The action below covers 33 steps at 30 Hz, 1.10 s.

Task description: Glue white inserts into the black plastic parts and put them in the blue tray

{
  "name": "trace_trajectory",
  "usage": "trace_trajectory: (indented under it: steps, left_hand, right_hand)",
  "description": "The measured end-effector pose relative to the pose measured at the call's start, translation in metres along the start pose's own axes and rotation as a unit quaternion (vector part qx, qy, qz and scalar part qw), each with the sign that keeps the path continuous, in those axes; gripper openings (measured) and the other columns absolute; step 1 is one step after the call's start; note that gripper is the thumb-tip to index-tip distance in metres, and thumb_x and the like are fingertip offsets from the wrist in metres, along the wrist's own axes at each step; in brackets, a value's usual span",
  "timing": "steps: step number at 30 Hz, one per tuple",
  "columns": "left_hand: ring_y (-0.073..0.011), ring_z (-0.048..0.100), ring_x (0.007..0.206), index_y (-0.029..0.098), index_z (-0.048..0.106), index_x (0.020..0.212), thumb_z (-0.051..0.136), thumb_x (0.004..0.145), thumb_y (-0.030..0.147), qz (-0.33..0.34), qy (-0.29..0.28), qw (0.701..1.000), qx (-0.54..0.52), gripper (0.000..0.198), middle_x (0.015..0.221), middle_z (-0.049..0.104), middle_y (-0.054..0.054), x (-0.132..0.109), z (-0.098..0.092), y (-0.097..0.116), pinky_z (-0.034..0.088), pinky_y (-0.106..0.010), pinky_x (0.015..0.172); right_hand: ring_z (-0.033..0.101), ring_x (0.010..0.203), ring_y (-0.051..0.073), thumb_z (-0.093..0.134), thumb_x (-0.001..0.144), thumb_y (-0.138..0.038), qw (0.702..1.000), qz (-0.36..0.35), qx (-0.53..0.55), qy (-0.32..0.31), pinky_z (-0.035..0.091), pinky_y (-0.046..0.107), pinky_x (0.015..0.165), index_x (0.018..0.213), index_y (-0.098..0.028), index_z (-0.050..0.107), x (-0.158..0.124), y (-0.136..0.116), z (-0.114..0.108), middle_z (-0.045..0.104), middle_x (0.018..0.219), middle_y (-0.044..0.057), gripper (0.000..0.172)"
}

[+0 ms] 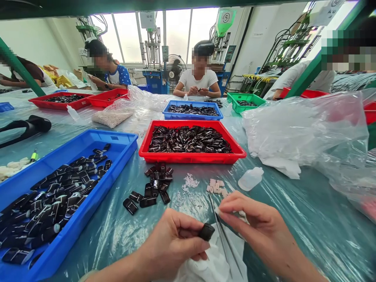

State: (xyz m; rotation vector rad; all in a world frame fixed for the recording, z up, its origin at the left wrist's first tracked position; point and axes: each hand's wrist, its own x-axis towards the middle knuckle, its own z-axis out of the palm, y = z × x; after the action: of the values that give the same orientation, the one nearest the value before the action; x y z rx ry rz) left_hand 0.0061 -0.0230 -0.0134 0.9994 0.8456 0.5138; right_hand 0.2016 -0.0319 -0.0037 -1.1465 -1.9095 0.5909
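My left hand pinches a small black plastic part between thumb and fingers. My right hand is just right of it, thumb and fingertips pressed together; something pale and tiny may be between them, but I cannot make it out. Metal tweezers lie under the right fingertips, partly over a crumpled white cloth. Beyond the hands are a loose group of black parts, a scatter of whitish scraps and several small pinkish-beige pieces.
A blue tray of black parts stands at left, a red tray of more ahead. A small translucent bottle lies beside a large plastic bag at right. Co-workers sit across the plastic-covered table.
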Motion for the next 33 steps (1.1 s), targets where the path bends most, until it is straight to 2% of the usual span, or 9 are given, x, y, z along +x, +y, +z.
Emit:
trace_trajectory:
  steps: [3, 7, 16, 23, 33]
  left_hand:
    - [-0.0071, 0.052, 0.050, 0.011, 0.072, 0.071, 0.063, 0.063, 0.017, 0.008, -0.005, 1.000, 0.007, 0.013, 0.054, 0.057, 0.000, 0.000, 0.000, -0.001, 0.042, -0.018, 0.053]
    - [-0.0070, 0.052, 0.051, 0.012, 0.072, 0.073, 0.060, 0.064, 0.015, 0.010, -0.009, 1.000, 0.022, 0.016, 0.055, 0.057, 0.000, 0.000, 0.001, -0.001, 0.042, -0.018, 0.053]
    - [-0.0075, 0.049, 0.049, 0.010, 0.066, 0.063, 0.057, 0.063, 0.014, 0.021, -0.001, 0.999, 0.048, 0.010, 0.051, 0.051, 0.001, 0.000, 0.001, -0.002, 0.040, -0.018, 0.051]
    - [-0.0088, 0.049, 0.051, 0.011, 0.063, 0.059, 0.054, 0.065, 0.014, 0.047, 0.006, 0.996, 0.070, 0.011, 0.051, 0.051, 0.001, 0.000, -0.001, -0.001, 0.040, -0.020, 0.053]
    - [-0.0080, 0.047, 0.048, 0.013, 0.054, 0.052, 0.053, 0.064, 0.013, 0.061, 0.012, 0.991, 0.115, 0.013, 0.048, 0.047, 0.003, -0.001, -0.002, -0.004, 0.037, -0.018, 0.049]
  right_hand:
    - [0.059, 0.066, 0.013, 0.060, 0.080, -0.016, 0.993, 0.063, 0.100, -0.017, 0.048, 0.024, 0.062, 0.078, -0.023, 0.064, -0.005, -0.017, 0.004, 0.062, 0.072, -0.001, 0.008]
    - [0.059, 0.064, 0.012, 0.062, 0.078, -0.014, 0.991, 0.064, 0.120, -0.008, 0.047, 0.023, 0.059, 0.079, -0.025, 0.068, -0.008, -0.018, 0.011, 0.062, 0.072, -0.001, 0.013]
    - [0.059, 0.063, 0.011, 0.061, 0.078, -0.010, 0.997, 0.016, 0.078, -0.004, 0.048, 0.021, 0.054, 0.085, -0.028, 0.071, -0.007, -0.017, 0.015, 0.061, 0.071, 0.000, 0.022]
    - [0.061, 0.067, 0.012, 0.060, 0.077, -0.007, 0.998, -0.021, 0.054, -0.005, 0.051, 0.020, 0.057, 0.097, -0.031, 0.070, -0.008, -0.010, 0.018, 0.063, 0.076, 0.000, 0.033]
    - [0.061, 0.065, 0.013, 0.056, 0.082, -0.013, 0.999, -0.030, 0.021, -0.026, 0.052, 0.021, 0.056, 0.092, -0.030, 0.072, -0.005, -0.016, 0.016, 0.063, 0.072, 0.002, 0.025]
